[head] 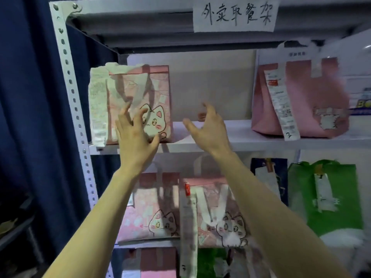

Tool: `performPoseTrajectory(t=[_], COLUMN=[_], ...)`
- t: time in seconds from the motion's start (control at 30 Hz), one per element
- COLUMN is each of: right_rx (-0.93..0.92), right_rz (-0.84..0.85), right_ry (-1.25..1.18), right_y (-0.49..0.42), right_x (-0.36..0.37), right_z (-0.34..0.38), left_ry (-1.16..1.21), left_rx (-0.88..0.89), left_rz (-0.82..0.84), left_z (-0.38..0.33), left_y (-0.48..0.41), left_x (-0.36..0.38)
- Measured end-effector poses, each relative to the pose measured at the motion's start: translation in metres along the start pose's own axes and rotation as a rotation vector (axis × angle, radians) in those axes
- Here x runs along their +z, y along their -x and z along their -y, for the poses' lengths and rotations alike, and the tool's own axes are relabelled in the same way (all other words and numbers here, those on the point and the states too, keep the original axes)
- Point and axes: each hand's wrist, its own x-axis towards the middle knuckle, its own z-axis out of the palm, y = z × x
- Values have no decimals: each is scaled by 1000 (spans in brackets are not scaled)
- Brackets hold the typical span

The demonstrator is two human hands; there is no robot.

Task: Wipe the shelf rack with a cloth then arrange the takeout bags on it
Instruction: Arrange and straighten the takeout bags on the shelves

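Observation:
A pink cat-print takeout bag (154, 87) stands upright at the left end of the white shelf board (236, 135), a long receipt hanging down its left side. My left hand (134, 135) is in front of the bag's lower face, fingers spread and bent, fingertips at or just off it. My right hand (208, 129) hovers over the shelf just right of the bag, fingers spread, holding nothing. A plain pink bag (313, 97) with a receipt marked 2 stands at the shelf's right end. No cloth is in view.
The shelf below holds two more cat-print bags (152, 209) (222, 217), a dark blue bag (269, 177) and a green bag (325, 197). A handwritten paper label (234, 15) is taped on the top beam. The perforated metal upright (70, 93) and a dark blue curtain (28, 97) bound the left.

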Motion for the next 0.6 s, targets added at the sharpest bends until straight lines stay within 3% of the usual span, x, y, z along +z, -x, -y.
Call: performPoseTrajectory(t=[0.17,0.37,0.43,0.6], right_rx=[-51,47,139,391], right_rz=[-285,-629,-579,-192], right_ry=[34,281,287,88], right_y=[-13,-18,-24,-48], right_x=[-103,-221,-246,-275], right_z=[-67,-167,-198,-243], left_ry=[268,571,626,553], left_rx=[52,-49,-67,-55], left_rz=[42,437,510,553], left_z=[-107,-227,-256,-280], left_y=[-2,-3,-7,-8], left_x=[67,149,167,193])
